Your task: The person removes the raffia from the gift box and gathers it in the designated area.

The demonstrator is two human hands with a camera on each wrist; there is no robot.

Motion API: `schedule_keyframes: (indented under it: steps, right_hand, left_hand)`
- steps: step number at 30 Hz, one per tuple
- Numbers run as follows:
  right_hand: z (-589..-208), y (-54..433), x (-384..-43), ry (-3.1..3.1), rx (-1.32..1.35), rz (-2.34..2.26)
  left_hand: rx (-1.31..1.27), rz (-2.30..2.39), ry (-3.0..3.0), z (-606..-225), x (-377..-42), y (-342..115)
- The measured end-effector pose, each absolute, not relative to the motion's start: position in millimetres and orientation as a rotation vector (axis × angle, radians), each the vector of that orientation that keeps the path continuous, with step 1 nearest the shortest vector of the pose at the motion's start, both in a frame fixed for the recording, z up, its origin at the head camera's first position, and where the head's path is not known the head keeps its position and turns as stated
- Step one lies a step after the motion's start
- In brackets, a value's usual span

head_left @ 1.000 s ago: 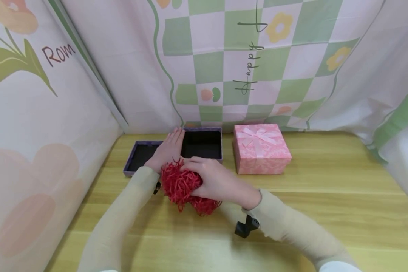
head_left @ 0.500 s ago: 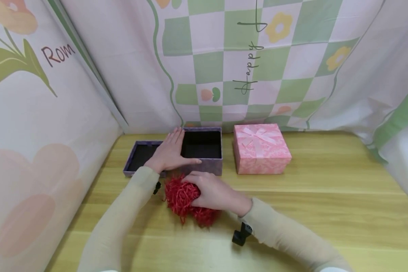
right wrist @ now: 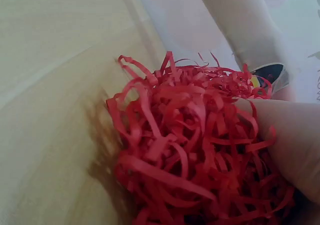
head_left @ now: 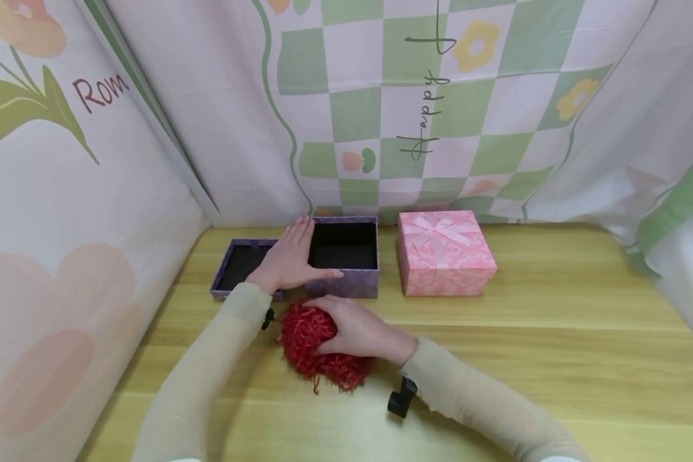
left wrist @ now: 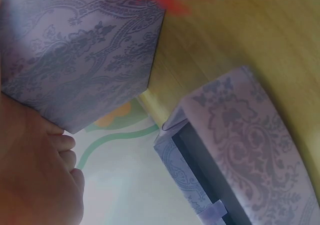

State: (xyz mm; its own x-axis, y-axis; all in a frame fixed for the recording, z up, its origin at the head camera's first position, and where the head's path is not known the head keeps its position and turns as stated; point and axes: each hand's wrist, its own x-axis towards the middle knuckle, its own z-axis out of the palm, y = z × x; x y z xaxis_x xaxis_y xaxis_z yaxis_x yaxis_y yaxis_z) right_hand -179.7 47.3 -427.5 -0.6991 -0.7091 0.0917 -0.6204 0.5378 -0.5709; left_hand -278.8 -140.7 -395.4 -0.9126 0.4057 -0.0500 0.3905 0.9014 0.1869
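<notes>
A bundle of red shredded paper [head_left: 308, 337] sits low over the table in front of the purple box. My right hand [head_left: 358, 327] grips it from the right side, and loose strands stick out all around in the right wrist view. My left hand [head_left: 289, 256] rests along the left side of the open purple patterned box [head_left: 346, 282], its fingers straight toward the back and its thumb reaching across the front. The box's black inside shows nothing in it. Part of its patterned wall [left wrist: 85, 50] fills the upper left of the left wrist view.
The box lid [head_left: 237, 266] lies upturned, black inside up, to the left of the box, partly behind my left hand. A closed pink gift box [head_left: 447, 253] with a ribbon bow stands to the right. A printed curtain [head_left: 404, 115] hangs behind the wooden table [head_left: 531, 366].
My right hand has drawn the red shredded paper toward me and down, away from the purple box's front. My left hand stays at the box, its thumb now uncovered.
</notes>
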Motion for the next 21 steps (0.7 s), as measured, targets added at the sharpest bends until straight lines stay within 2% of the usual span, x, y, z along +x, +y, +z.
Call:
schedule_keyframes:
  steps: [9, 21]
  right_hand:
    - [-429.5, 48.1, -177.8, 2.618, -1.137, -0.864]
    - [-404.8, 59.8, -173.4, 2.667, -1.161, -0.929]
  left_hand:
    - [0.628, 0.273, 2.981, -395.9, -277.9, -140.4]
    - [0.627, 0.252, 2.99, -397.1, -279.7, -141.3]
